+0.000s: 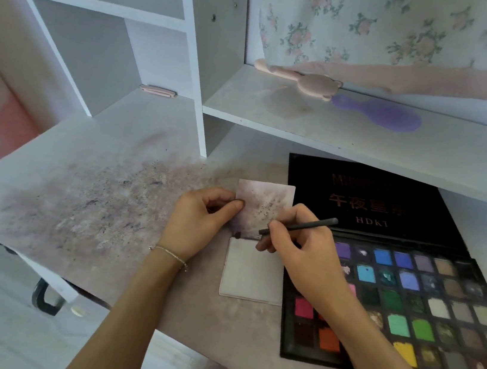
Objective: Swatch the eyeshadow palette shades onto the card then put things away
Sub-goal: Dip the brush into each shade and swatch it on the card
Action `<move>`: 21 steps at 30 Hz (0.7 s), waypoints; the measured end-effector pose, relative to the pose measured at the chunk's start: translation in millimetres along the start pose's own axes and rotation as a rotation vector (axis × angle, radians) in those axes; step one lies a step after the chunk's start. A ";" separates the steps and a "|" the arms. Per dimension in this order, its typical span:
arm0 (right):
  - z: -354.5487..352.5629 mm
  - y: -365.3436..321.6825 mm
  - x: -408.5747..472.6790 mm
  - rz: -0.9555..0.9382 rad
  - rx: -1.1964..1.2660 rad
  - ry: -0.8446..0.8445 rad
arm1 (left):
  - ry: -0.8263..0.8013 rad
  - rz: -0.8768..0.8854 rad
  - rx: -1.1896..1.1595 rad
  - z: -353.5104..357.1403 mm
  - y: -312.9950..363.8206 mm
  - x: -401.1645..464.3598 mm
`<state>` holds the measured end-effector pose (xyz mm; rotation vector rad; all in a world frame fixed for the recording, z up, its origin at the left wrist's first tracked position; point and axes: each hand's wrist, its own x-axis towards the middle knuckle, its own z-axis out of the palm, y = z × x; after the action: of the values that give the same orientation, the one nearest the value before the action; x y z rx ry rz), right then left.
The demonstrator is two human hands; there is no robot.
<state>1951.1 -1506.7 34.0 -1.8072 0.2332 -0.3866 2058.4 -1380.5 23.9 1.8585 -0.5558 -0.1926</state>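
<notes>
The bench [86, 181] is white and carries a wide smear of powder stains. The eyeshadow palette [407, 301] lies open on its right part, lid folded back flat, pans of many colours facing up. A white pad [251, 276] lies just left of the palette, touching its edge. The card [267, 206] sits beyond the pad, stained with dark specks. The left hand [199, 225] pinches the card's left edge between thumb and fingers. The right hand [298, 254] has its grip curled round a dark applicator [302, 227], tip pointing left over the card's near edge. On the shelf [368, 133] lie a purple brush [380, 114] and a pink bear-shaped item [312, 84]
</notes>
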 end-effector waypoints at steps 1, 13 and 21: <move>1.2 1.8 -1.1 0.003 -0.015 0.002 | 0.005 -0.003 0.004 0.2 -0.4 0.2; 2.8 1.4 -0.3 0.038 -0.058 -0.045 | 0.015 -0.018 0.034 0.7 -3.4 1.4; 2.9 -0.7 -1.3 0.046 -0.109 -0.065 | 0.024 -0.034 0.039 0.8 -4.5 1.3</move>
<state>1950.9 -1503.5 33.8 -1.9148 0.2538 -0.2866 2060.5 -1380.6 19.7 1.9065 -0.5149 -0.1825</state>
